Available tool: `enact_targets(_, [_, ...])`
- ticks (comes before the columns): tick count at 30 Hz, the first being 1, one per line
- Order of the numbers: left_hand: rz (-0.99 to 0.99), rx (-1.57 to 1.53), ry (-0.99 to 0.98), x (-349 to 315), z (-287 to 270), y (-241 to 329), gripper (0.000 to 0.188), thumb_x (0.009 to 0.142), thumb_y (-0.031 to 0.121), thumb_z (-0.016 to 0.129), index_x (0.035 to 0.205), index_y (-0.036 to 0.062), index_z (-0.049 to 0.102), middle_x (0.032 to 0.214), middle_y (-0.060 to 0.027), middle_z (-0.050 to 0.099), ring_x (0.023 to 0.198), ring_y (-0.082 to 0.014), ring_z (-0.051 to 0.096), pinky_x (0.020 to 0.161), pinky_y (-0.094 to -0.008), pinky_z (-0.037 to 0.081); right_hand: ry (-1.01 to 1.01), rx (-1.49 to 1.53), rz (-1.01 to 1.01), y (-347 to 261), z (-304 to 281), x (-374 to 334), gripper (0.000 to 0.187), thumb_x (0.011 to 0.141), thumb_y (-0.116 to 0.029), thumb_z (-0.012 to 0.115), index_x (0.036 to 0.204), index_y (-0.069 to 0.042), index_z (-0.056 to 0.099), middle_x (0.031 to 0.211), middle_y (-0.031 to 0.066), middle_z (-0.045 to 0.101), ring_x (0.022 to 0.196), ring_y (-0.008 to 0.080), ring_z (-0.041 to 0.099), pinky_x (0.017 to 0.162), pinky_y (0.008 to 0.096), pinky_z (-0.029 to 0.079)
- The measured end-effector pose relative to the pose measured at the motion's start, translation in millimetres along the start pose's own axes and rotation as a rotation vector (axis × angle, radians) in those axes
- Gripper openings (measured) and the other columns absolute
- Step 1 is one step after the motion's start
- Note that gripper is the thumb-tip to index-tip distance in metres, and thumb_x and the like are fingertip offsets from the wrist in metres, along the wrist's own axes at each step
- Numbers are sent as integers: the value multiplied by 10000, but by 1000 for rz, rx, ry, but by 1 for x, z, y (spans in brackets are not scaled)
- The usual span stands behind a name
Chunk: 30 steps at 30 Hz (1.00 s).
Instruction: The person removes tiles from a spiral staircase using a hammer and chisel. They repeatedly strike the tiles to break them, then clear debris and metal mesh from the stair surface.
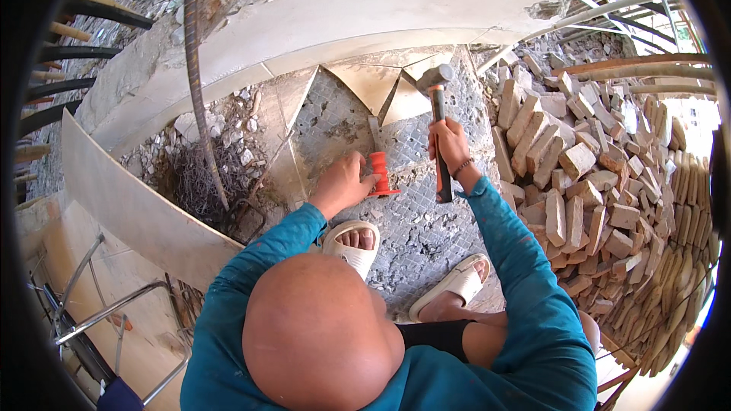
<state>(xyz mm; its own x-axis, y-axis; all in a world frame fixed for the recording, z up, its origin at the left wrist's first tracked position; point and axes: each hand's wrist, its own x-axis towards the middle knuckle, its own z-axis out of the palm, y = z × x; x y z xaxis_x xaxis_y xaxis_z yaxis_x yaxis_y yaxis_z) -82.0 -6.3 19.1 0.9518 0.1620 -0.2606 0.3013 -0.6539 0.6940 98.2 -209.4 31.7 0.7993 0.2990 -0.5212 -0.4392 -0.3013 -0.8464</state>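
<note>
Gripping an orange-guarded chisel [378, 171] against mosaic floor [426, 236], the left hand [344, 183] steadies it; right hand [449, 144] fingers clasp a raised hammer [436, 106].

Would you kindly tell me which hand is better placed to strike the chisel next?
The right hand: it grips the hammer, raised above the chisel. The left hand holds that chisel on the mosaic floor.

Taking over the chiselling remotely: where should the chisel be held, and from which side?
Grip the chisel on its orange sleeve just below the flared guard, coming from the left as the left hand does. That likely keeps fingers shielded from the hammer raised in the right hand.
</note>
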Motion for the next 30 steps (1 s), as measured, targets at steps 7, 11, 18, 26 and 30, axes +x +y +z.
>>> enact_targets(7, [-58,18,-188,5,2,15,580,848,361,726,1160,-17,416,879,-233,687,802,-413,685,704,-496,542,-4,211,162,38,-46,-47,162,895,-143,527,945,7,560,652,85,573,473,193,571,419,336,491])
enact_targets(11, [-71,-191,-263,3,-7,18,557,844,321,726,1146,-31,417,853,-246,689,792,-393,698,695,-467,557,27,-407,81,39,-70,-51,254,907,-238,576,881,11,622,646,75,620,490,183,601,446,330,528])
enact_targets(18, [-234,-81,-663,15,-36,21,416,871,367,717,1013,-12,619,822,-166,716,782,-290,717,712,-399,555,-169,-1156,-134,-14,-93,-5,395,836,-408,657,714,-33,674,697,166,669,720,340,671,700,434,531])
enact_targets(26, [92,256,361,109,-30,10,454,831,365,746,1029,32,509,893,-172,633,859,-363,636,721,-465,498,200,-1003,-387,-45,-33,85,521,812,-440,737,1095,-43,554,987,198,682,958,377,658,806,465,530])
enact_targets(30, [107,344,421,112,-16,9,518,807,381,757,1098,40,496,1060,-182,582,1015,-375,571,799,-492,484,149,-1067,-341,-47,-14,93,592,809,-448,740,1172,-44,503,1046,221,662,1033,391,643,853,474,530])
